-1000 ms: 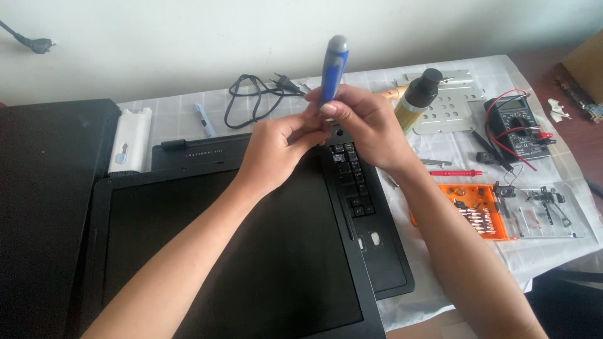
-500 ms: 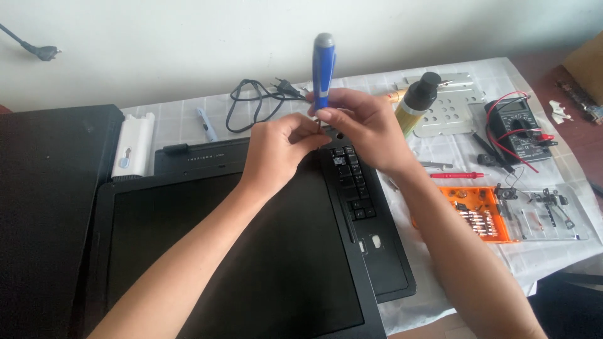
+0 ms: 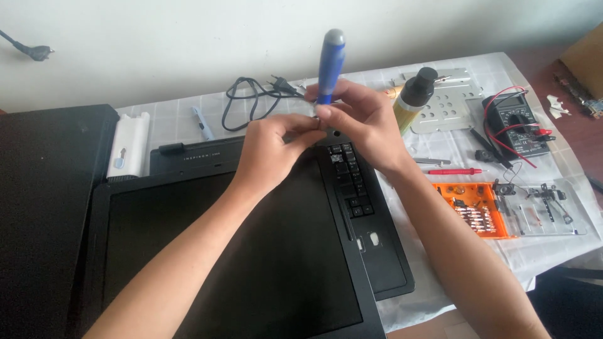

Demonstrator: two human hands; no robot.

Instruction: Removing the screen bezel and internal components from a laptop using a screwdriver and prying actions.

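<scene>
1. Both hands, left hand [image 3: 271,145] and right hand [image 3: 362,119], pinch the blue screwdriver [image 3: 329,64] upright above the laptop [image 3: 264,251].
2. Fingers are closed near its tip; a slip could probably drop it onto the keyboard [image 3: 349,177].

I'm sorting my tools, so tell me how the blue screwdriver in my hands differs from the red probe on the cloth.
The blue screwdriver stands upright, held by both the left hand and right hand; the red probe lies flat, untouched. The screwdriver's handle is thick and blue with a grey cap; the probe is thin and red. Both are slender hand tools.
</scene>
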